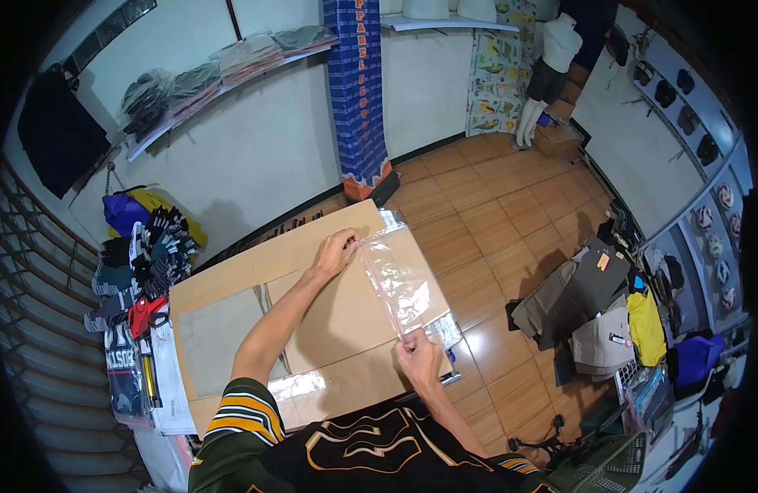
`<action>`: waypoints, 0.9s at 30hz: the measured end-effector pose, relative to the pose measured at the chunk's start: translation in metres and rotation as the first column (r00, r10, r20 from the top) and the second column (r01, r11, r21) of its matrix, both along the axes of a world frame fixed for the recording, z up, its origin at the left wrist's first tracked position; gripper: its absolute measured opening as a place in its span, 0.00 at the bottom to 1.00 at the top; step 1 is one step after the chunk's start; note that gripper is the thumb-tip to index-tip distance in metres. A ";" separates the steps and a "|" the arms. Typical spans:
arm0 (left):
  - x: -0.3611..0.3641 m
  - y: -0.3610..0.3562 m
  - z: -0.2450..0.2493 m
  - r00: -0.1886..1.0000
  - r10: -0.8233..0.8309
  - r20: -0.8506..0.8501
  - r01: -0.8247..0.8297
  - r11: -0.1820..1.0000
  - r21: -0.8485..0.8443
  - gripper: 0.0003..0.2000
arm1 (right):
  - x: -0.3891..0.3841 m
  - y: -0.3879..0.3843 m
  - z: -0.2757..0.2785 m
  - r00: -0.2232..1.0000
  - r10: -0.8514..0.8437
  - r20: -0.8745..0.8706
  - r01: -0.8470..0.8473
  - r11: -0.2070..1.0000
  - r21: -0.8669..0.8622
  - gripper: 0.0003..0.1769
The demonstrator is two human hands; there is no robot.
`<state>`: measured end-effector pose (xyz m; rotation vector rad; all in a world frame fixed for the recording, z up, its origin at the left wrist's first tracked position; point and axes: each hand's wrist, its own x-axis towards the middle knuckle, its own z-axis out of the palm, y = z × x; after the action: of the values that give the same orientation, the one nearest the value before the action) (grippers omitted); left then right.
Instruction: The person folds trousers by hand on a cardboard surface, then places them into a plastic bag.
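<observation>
A clear plastic bag (405, 275) lies flat on the cardboard tabletop (329, 304), with a pinkish strip along its left edge. My left hand (338, 253) is closed at the far end of that strip, fingers pinched on the bag. At the strip's near end, my right hand (418, 357) grips the bag's other corner in a closed pinch. The bag's edge looks drawn straight between them. Left of my left forearm, folded beige-grey trousers (224, 341) rest on the cardboard, partly covered by the arm.
Piled socks (161, 251) and a packaged jersey (128, 374) sit beyond the table's left side. To the right, trousers (580, 296) hang on a rack over the tiled floor (498, 329). A blue pillar (358, 99) stands behind the table. Bagged clothes (198, 82) line a wall shelf.
</observation>
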<state>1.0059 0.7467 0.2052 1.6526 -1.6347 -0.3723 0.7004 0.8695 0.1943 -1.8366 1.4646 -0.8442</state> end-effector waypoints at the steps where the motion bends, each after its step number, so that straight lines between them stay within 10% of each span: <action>1: 0.007 0.008 0.001 1.000 -0.003 0.012 0.002 1.000 0.016 0.07 | 0.006 0.007 0.000 1.000 0.000 0.001 0.000 1.000 -0.001 0.08; 27: 0.105 0.136 0.007 0.945 0.125 0.303 -0.155 0.985 0.075 0.07 | 0.114 0.127 -0.002 0.970 0.187 -0.155 -0.201 0.976 -0.081 0.12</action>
<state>1.1109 0.8831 0.2119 1.9631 -1.7230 -0.1362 0.8147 0.9962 0.1924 -2.1136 1.3232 -0.7069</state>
